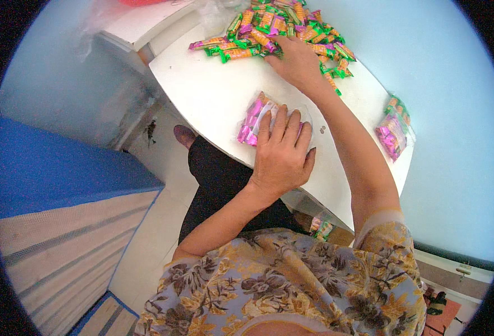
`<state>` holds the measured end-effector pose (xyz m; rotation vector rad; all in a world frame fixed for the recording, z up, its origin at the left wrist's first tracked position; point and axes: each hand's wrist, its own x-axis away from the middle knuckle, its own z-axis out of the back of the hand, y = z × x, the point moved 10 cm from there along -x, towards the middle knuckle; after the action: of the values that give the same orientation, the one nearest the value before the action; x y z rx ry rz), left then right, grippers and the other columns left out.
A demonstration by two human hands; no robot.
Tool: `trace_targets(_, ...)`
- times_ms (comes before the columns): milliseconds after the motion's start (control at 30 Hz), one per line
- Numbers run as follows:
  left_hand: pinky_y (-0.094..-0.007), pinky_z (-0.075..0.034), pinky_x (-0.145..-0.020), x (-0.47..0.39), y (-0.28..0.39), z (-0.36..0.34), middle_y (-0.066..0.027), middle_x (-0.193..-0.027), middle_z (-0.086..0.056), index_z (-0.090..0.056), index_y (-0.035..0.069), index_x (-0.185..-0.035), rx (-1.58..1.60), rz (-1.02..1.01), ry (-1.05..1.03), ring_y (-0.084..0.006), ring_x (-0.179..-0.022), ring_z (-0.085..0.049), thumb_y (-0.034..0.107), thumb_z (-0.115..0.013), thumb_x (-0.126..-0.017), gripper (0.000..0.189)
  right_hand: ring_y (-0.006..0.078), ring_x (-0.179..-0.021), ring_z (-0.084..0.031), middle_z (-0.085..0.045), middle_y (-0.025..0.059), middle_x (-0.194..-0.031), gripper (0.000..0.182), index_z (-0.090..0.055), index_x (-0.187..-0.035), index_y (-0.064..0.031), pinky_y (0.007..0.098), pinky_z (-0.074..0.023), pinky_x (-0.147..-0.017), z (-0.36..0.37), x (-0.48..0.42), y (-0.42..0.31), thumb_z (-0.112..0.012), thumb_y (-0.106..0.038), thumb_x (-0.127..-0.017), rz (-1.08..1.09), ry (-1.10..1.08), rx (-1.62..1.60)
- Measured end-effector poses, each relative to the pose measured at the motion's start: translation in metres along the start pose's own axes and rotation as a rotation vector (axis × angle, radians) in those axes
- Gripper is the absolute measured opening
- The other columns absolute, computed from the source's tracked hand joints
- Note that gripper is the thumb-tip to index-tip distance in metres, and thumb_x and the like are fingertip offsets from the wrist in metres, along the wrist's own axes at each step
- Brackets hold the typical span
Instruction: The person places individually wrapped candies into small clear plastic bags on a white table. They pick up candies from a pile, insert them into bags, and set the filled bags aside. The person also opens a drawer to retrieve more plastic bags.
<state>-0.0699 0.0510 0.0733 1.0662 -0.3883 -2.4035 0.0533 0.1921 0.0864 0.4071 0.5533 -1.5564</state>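
Note:
My left hand [282, 151] rests with spread fingers on a clear plastic bag of pink-wrapped snacks [253, 119], lying on the white table [205, 92]. Farther up, my right hand [295, 61] reaches to the near edge of a heap of small green, orange and purple wrapped snacks [268, 23]. Its thumb and forefinger are at a purple-ended packet [263, 40]; whether they grip it cannot be told. Another filled clear bag [394, 128], with pink and green packets, lies at the table's right edge.
A crumpled clear plastic bag [219, 14] lies left of the heap. Beside the table's left end is a white surface [137, 25] with something red on it. A blue-topped mesh-sided rack [74, 164] stands at left. Below the table's near edge, a container [326, 229] holds wrapped packets.

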Motion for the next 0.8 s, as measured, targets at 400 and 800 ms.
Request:
trace_targets(400, -0.0663, -0.022, -0.107, 0.000, 0.009, -0.008, -0.0271, -0.126, -0.050, -0.055, -0.006, -0.106, -0.161, 0.084, -0.116, -0.0473, -0.129, -0.036, 0.019, -0.068, -0.071, 0.045, 0.0293, -0.059, -0.065, -0.069, 0.0175, -0.076, 0.027, -0.068, -0.093, 0.0006, 0.0409, -0.0499, -0.052, 0.027, 0.008, 0.029, -0.057, -0.023, -0.087, -0.128, -0.031, -0.224)
trace_targets(800, -0.0637, -0.024, -0.107, -0.001, 0.005, 0.002, -0.0228, -0.121, -0.058, -0.054, -0.002, -0.103, -0.046, 0.092, 0.070, -0.0431, -0.124, -0.046, 0.007, -0.056, -0.086, 0.019, 0.0077, -0.048, -0.048, -0.060, 0.0048, -0.071, 0.027, -0.064, -0.111, 0.0035, 0.0218, -0.0358, -0.041, 0.100, 0.201, 0.066, -0.055, -0.018, -0.096, -0.987, -0.201, -1.187)
